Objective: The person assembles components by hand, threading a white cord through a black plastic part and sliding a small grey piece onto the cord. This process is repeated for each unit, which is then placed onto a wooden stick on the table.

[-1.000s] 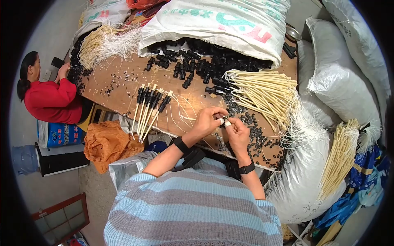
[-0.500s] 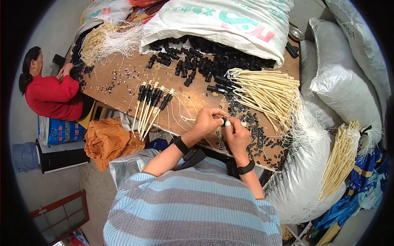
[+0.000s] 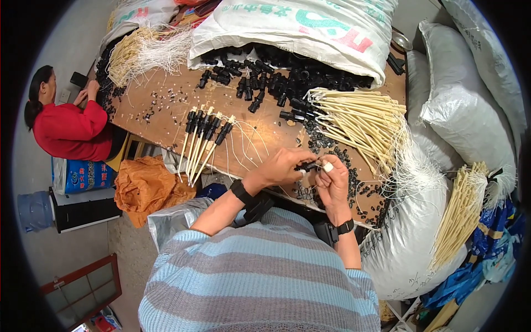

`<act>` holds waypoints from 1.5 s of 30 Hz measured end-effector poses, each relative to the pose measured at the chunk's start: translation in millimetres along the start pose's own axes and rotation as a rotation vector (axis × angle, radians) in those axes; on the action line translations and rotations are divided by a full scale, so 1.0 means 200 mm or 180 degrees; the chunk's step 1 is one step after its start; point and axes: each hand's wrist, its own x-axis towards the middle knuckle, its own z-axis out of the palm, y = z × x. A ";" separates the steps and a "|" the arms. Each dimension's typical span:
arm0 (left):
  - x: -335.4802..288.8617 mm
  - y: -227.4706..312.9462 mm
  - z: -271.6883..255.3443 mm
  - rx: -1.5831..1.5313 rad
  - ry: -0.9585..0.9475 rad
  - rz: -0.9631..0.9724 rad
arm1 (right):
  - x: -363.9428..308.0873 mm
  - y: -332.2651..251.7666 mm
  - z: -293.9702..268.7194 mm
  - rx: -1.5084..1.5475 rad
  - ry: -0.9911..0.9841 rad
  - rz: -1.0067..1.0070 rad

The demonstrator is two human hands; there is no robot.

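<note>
Over the near edge of the table, my left hand (image 3: pixel 281 167) is closed, its fingertips around a small black plastic piece (image 3: pixel 306 165). A white wrap shows at the left hand's fingertips. My right hand (image 3: pixel 335 185) is at the piece's right end, thumb and fingers pinched; what they hold is too small to make out. One right finger wears a white wrap (image 3: pixel 328 167). Left of my hands lie several cream sticks with black tubular fittings (image 3: pixel 208 131) and white strings. A bundle of cream sticks (image 3: pixel 359 124) lies beyond my right hand.
Black tubular fittings (image 3: pixel 282 86) spill from a large white woven sack (image 3: pixel 293 33) at the back. Small black pieces (image 3: pixel 345 166) are scattered around my right hand. Stuffed silver sacks (image 3: pixel 459 99) stand at the right. A person in red (image 3: pixel 72 130) works at the table's far left.
My right hand has moved to the right, away from the left hand. The black piece now shows between my fingers. The person at the left has raised a hand slightly.
</note>
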 end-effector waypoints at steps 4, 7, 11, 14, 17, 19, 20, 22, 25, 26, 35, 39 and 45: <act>0.00 -0.03 -0.03 0.0580 -0.0171 -0.0035 | -0.01 -0.01 0.01 -0.0145 0.0293 -0.0048; 0.01 -0.09 -0.04 0.0451 -0.0117 -0.0056 | -0.01 -0.02 0.00 -0.0681 0.0363 -0.0051; -0.01 -0.02 -0.10 -0.0509 -0.0454 -0.1189 | -0.02 -0.05 0.05 -0.5081 -0.0780 -0.2234; -0.02 -0.04 -0.05 -0.0704 -0.0330 -0.1337 | -0.01 -0.04 0.05 -0.5555 -0.0835 -0.2461; -0.02 -0.01 -0.06 -0.1064 -0.0233 -0.1608 | -0.01 -0.03 0.07 -0.5679 -0.0832 -0.2661; -0.04 0.02 -0.11 -0.1291 -0.0236 -0.1818 | -0.03 -0.03 0.05 -0.5946 -0.0931 -0.2600; -0.06 0.03 -0.13 -0.0767 -0.0342 -0.1686 | -0.05 -0.03 0.04 -0.5982 -0.0991 -0.2601; -0.10 0.00 -0.13 0.0212 -0.0123 -0.1016 | -0.03 -0.01 0.06 -0.5946 -0.1156 -0.2568; -0.16 -0.03 -0.11 0.0619 0.0067 -0.0733 | -0.01 0.06 0.12 -0.5036 -0.0608 -0.1796; -0.17 0.01 -0.10 0.0680 0.0308 -0.0382 | 0.00 0.07 0.16 -0.4687 -0.0176 -0.1145; -0.33 -0.07 -0.42 0.1027 0.1270 -0.0446 | 0.11 0.10 0.40 -0.5271 -0.0527 -0.2621; -0.45 -0.20 -0.81 0.1468 0.2140 -0.1407 | 0.17 0.07 0.36 -0.5201 0.0054 -0.1775; -0.66 -0.53 -1.08 0.1732 0.2774 -0.2199 | 0.09 0.35 0.45 -0.5441 -0.1967 -0.1575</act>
